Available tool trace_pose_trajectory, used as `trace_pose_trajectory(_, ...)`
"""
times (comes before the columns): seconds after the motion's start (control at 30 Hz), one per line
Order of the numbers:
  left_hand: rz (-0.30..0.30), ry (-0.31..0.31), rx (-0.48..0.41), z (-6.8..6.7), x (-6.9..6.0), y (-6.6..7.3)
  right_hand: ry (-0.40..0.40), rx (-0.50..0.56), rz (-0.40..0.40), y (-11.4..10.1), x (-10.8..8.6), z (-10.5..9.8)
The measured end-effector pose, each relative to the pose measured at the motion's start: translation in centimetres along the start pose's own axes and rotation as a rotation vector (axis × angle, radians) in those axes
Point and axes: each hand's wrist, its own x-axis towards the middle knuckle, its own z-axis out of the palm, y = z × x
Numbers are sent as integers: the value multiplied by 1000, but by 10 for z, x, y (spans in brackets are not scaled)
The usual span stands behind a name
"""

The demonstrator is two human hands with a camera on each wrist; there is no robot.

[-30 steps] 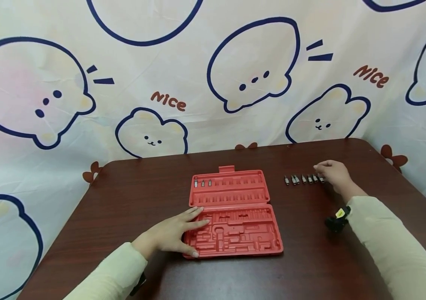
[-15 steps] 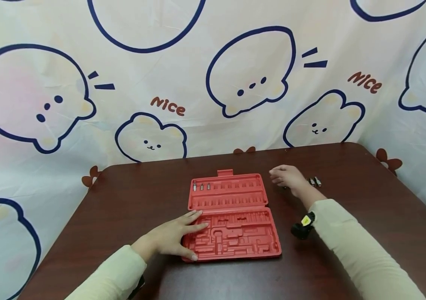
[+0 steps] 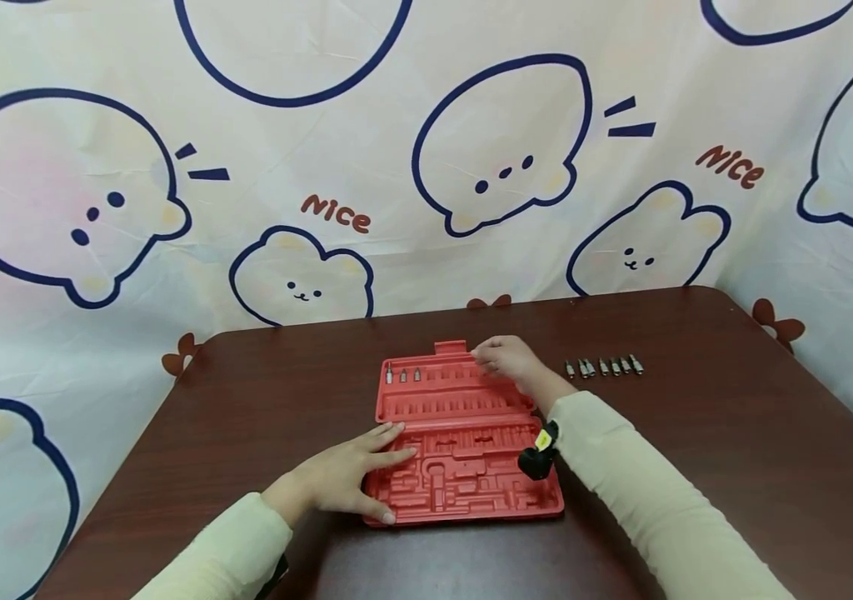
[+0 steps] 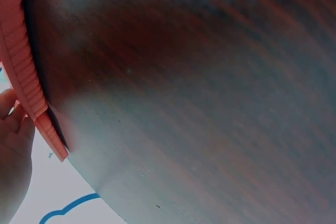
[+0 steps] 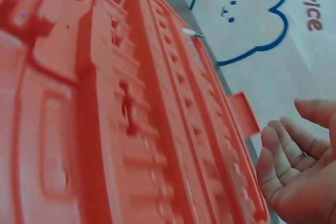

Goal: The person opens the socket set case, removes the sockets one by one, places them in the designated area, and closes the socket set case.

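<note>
A red plastic tool case (image 3: 464, 512) lies open on the table, its lid half toward the back. My left hand (image 3: 340, 471) rests on the case's left edge, fingers spread; the left wrist view shows part of this hand (image 4: 13, 145) beside the red edge. Over the lid's upper right part is my right hand (image 3: 512, 362), fingertips near its back rim. In the right wrist view that hand (image 5: 302, 166) has bent fingers; whether something small is between thumb and forefinger is hidden. Several small metal bits (image 3: 403, 376) stand in slots at the lid's left end.
Several metal bits (image 3: 603, 367) lie in a row on the dark wooden table (image 3: 696, 467), right of the case. Behind the table hangs a printed cloth (image 3: 471, 275). A latch tab (image 3: 450, 347) sticks out from the lid's back edge.
From the right end of the bit row, my right hand has moved left to the case lid. The left hand stays on the case edge. The head view has tilted slightly.
</note>
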Motion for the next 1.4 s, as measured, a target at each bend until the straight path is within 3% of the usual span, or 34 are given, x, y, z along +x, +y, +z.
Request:
trace_pose_trajectory(0.23, 12, 5, -8, 4, -2, -2, -39, -73, -3, 2, 13, 28)
trace_pose_trajectory(0.5, 26, 11, -7, 3, -3, -3, -96, -171, -85, -2, 25, 51)
trace_pose_trajectory(0.77, 23, 6, -20, 2, -2, -3, -107, -322, -129, -4, 35, 65)
trace_pose_trajectory(1.17, 33, 11, -54, 2, 1, -2, -114, -674, -107, -2, 51, 76)
trace_pose_trajectory(1.27, 38, 24, -56, 2, 1, -4, -99, -737, -163, -1, 55, 80)
trace_pose_trajectory(1.4, 51, 33, -70, 3, 1, -6, -105, -714, -179, -2, 55, 84)
